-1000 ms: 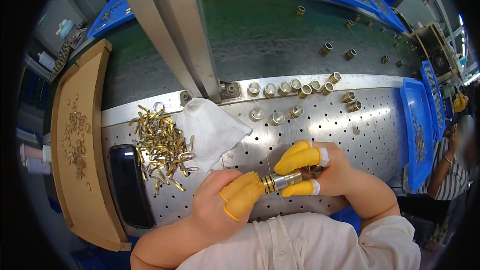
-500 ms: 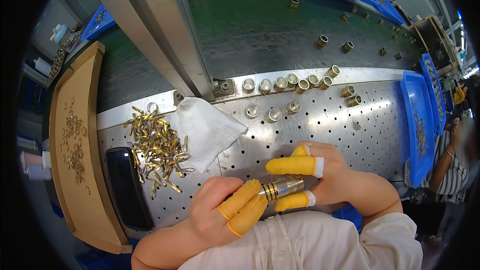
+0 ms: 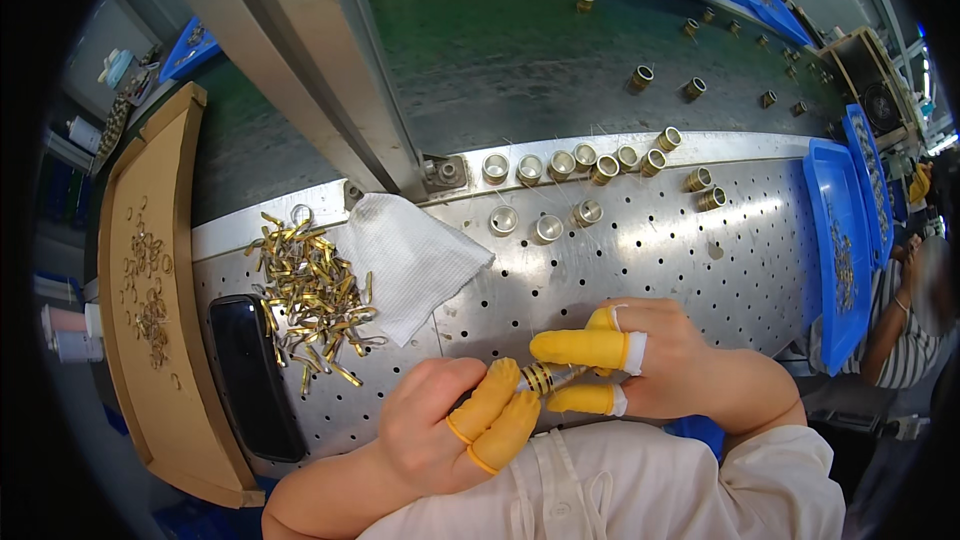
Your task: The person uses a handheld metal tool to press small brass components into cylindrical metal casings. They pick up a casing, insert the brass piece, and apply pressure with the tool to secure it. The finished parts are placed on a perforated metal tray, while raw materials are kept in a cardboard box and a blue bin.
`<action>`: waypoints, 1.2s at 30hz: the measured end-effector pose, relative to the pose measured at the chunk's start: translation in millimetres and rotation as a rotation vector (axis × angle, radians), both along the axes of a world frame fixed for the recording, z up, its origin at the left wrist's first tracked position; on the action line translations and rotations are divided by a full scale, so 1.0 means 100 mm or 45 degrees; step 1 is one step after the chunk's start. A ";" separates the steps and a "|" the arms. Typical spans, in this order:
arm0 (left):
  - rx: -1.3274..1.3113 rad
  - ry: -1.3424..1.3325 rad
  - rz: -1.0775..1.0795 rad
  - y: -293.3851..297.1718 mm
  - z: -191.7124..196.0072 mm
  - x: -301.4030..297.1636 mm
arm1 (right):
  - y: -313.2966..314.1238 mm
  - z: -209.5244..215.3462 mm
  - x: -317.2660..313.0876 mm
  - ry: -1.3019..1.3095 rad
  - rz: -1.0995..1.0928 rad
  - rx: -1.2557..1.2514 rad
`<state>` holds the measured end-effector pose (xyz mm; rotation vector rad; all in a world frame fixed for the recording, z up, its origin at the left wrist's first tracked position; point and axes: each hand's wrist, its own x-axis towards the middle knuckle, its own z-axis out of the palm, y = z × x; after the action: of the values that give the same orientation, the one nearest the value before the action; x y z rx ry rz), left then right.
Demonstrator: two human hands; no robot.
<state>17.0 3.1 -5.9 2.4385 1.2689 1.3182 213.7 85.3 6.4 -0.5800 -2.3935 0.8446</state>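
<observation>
In front of my body, both hands hold a small metal cylinder [image 3: 541,378] with gold and black bands. My left hand [image 3: 432,424], with yellow finger cots, is closed round its left end. The yellow-cotted fingers of my right hand [image 3: 650,352] are closed about its right end, where a silver part shows. The tips of the fingers hide much of the piece. Beyond my hands stand several silver and gold metal sleeves [image 3: 548,229], some with thin wires sticking out. A heap of gold and silver clip-like strips [image 3: 318,285] lies left of a white cloth [image 3: 412,258].
At the left are a black phone [image 3: 256,377] and a cardboard tray [image 3: 128,380] with small rings. A metal post [image 3: 325,70] rises from the bench's far edge, before a green conveyor belt [image 3: 490,40] carrying more sleeves. Blue trays [image 3: 838,335] stand at the right, near another person.
My right fingers have come further in over the cylinder's silver end, so less of it shows. My left hand stays nearly in place. A person at the far right has shifted.
</observation>
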 end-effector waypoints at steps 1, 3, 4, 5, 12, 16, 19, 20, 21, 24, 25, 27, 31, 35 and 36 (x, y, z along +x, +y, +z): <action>0.000 -0.002 -0.007 0.00 -0.01 0.00 | 0.00 -0.01 -0.01 0.013 -0.006 0.013; 0.014 0.006 -0.006 -0.01 -0.02 0.00 | 0.00 0.01 -0.01 -0.030 0.004 0.035; 0.022 0.010 -0.005 -0.01 -0.03 0.00 | 0.00 0.01 -0.01 -0.051 0.008 0.047; 0.011 0.000 0.004 -0.01 -0.03 0.00 | 0.00 0.01 -0.01 -0.052 0.011 0.048; -0.141 -0.098 0.067 0.01 0.00 0.01 | 0.02 -0.03 0.03 -0.022 0.038 -0.076; -0.195 -0.174 0.122 0.01 -0.04 0.02 | 0.04 0.03 0.04 -0.086 0.103 -0.184; -0.127 -0.192 0.093 0.04 -0.10 0.02 | 0.04 -0.03 0.04 -0.007 0.068 -0.169; -0.145 -0.204 0.089 0.05 -0.10 0.02 | 0.04 -0.03 0.05 -0.009 0.070 -0.168; -0.162 -0.216 0.086 0.05 -0.09 0.01 | 0.04 -0.03 0.05 -0.012 0.072 -0.166; -0.257 -0.271 0.096 0.05 -0.06 0.02 | 0.06 0.00 0.06 -0.034 0.088 -0.188; -0.294 -0.293 0.102 0.05 -0.05 0.02 | 0.06 0.01 0.06 -0.044 0.093 -0.198; -0.331 -0.334 0.095 0.05 -0.07 0.03 | 0.06 -0.01 0.08 -0.049 0.087 -0.241; -0.379 -0.432 0.119 0.05 -0.08 0.06 | 0.04 0.04 0.11 -0.160 0.053 -0.492; -0.461 -0.499 0.124 0.02 -0.09 0.05 | 0.04 0.10 0.10 -0.212 0.010 -0.680; -0.482 -0.513 0.119 0.02 -0.09 0.04 | 0.02 0.09 0.10 -0.203 -0.018 -0.714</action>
<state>21.2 4.8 -15.0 1.7747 1.3775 1.3523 224.0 87.2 15.6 -0.9014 -2.2743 1.5299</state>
